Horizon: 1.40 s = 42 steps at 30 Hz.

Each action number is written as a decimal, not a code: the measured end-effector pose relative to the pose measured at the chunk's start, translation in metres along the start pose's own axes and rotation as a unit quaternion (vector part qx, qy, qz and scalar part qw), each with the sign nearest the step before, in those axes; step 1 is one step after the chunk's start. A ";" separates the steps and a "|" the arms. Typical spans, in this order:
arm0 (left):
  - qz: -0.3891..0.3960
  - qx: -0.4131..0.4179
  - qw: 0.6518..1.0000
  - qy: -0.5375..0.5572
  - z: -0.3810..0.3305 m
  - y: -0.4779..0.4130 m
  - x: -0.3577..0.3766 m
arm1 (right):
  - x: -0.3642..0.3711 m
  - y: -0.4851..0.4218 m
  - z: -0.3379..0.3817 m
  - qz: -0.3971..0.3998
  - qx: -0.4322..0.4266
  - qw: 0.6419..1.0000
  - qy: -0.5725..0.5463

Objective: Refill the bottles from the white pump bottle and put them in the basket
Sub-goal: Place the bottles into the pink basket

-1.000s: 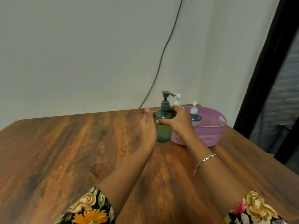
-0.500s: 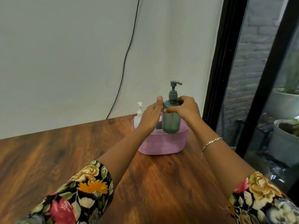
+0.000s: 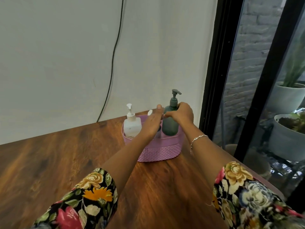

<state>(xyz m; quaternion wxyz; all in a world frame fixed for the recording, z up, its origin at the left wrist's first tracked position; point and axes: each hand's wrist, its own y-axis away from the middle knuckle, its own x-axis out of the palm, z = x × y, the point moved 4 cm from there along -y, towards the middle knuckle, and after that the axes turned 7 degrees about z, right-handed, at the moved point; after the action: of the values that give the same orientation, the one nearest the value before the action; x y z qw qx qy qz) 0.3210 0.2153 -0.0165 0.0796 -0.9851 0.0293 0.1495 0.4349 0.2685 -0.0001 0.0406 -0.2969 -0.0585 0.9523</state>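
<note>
The green bottle [image 3: 170, 124], held beside the basket [image 3: 158, 151] a second ago, has been brought over the rim and now stands inside, in the right part. It is gripped at the shoulder by the right hand [image 3: 181, 113]. The left hand [image 3: 152, 123] is kept with straight fingers just beside it. The white pump bottle [image 3: 132, 124] is seen in the left part. The placing seems almost finished.

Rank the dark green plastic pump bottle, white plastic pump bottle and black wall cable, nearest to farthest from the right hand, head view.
1. Dark green pump bottle: gripped by the right hand, right end of the pink basket.
2. White pump bottle: basket's left end.
3. Black cable: on the wall, farther left.
</note>
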 end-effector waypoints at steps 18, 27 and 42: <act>0.004 0.036 0.995 -0.097 0.047 -0.003 -0.003 | 0.049 -0.029 -0.038 0.064 0.062 0.992 0.093; 0.030 0.042 0.989 -0.136 0.046 -0.003 -0.003 | 0.056 -0.034 -0.039 0.098 0.058 0.977 0.182; 0.073 0.025 0.982 -0.175 0.048 0.001 0.000 | 0.056 -0.026 -0.032 0.172 0.088 0.944 0.266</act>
<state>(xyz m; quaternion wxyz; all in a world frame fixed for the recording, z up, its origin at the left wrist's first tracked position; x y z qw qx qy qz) 0.3076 0.2224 -0.0615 0.0966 -0.9367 0.0904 0.3241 0.4082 0.3030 -0.0541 -0.0837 -0.5402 0.0902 0.8325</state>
